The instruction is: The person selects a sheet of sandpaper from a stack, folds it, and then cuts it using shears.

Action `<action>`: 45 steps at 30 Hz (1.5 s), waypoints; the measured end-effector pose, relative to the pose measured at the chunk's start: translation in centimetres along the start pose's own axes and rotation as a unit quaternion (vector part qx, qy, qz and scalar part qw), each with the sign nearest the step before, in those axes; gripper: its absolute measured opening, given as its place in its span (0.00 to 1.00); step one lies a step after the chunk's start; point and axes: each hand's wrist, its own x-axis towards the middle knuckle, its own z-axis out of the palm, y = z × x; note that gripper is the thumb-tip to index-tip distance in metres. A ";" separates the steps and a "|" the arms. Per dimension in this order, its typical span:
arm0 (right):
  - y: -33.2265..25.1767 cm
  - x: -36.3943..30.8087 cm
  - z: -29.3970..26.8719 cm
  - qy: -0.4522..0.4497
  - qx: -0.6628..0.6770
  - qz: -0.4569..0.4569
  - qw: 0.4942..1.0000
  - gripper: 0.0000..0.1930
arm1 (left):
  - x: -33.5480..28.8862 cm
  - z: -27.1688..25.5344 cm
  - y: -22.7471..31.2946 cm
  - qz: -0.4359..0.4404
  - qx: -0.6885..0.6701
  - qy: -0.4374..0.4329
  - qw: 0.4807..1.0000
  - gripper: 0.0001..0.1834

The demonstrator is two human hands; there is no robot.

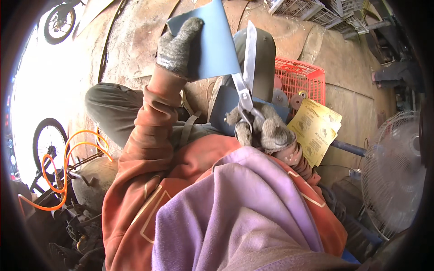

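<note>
In a grey knit glove, my left hand point(175, 49) pinches a stiff blue sheet point(216, 43) by its left side, thumb on top, and holds it up over my legs. My right hand point(273, 133), gloved too, grips the handles of a pair of metal scissors point(245, 97). The scissors' blades are spread. One long blade points upward beside the sheet's right edge, while the other runs to the sheet's lower right corner and is partly hidden there. Another dark blue sheet point(224, 108) rests on my lap, partly behind the scissors and my right hand.
Yellow printed sheets point(315, 128) lie right of my right hand. Beyond them sits a red plastic basket point(312, 72), with round discs point(296, 100) beside it. A fan point(393, 176) stands at right. An orange hose point(68, 153) coils at left. Crates point(316, 13) are at the far right.
</note>
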 end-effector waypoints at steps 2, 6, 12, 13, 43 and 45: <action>-0.4 0.5 0.4 0.021 -0.001 0.013 1.000 0.49 | -0.4 0.2 -0.6 0.001 -0.001 0.001 1.000 0.18; 0.6 0.8 0.5 0.031 0.026 -0.014 0.999 0.46 | -0.3 0.1 -1.5 0.012 0.013 0.017 1.000 0.18; 1.3 0.8 1.0 0.033 0.055 -0.046 0.997 0.37 | -0.2 0.0 -2.5 0.013 0.001 0.019 1.000 0.18; 1.3 0.7 1.1 0.060 0.017 -0.039 0.997 0.37 | -0.2 0.0 -2.5 0.014 -0.007 0.014 1.000 0.18; 1.8 0.9 2.5 0.106 -0.082 0.027 0.991 0.11 | 1.2 -1.5 -2.2 -0.015 0.033 0.019 0.999 0.17; 2.1 0.8 2.6 0.102 -0.094 0.004 0.990 0.12 | 0.6 -0.9 -1.6 -0.023 0.041 0.029 0.998 0.17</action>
